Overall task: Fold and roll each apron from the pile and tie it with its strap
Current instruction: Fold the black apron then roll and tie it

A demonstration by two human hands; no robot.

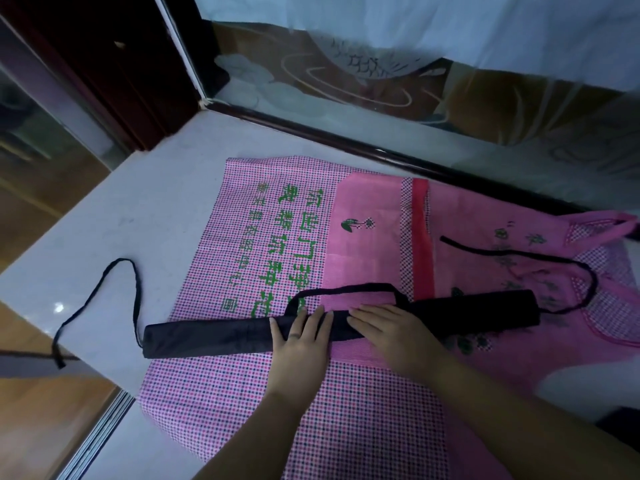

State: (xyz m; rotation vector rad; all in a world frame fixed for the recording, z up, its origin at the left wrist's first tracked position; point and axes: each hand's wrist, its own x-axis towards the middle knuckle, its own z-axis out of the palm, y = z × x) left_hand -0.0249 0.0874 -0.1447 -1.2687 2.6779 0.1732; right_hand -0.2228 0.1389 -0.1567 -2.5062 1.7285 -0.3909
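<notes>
A black apron (214,336) lies folded into a long narrow band across a spread pink checked apron (263,237) with green print. My left hand (301,337) rests flat on the band's middle with straight fingers. My right hand (391,327) presses flat beside it, fingers pointing left. One black strap (100,292) trails off the band's left end in a loop over the white table. Another strap (519,254) loops off the right end over a second pink apron (502,244).
The white table (156,202) ends at a front-left edge, with wooden floor beyond and a metal rail (100,434) below. A dark window frame (346,140) and glass run along the table's far side.
</notes>
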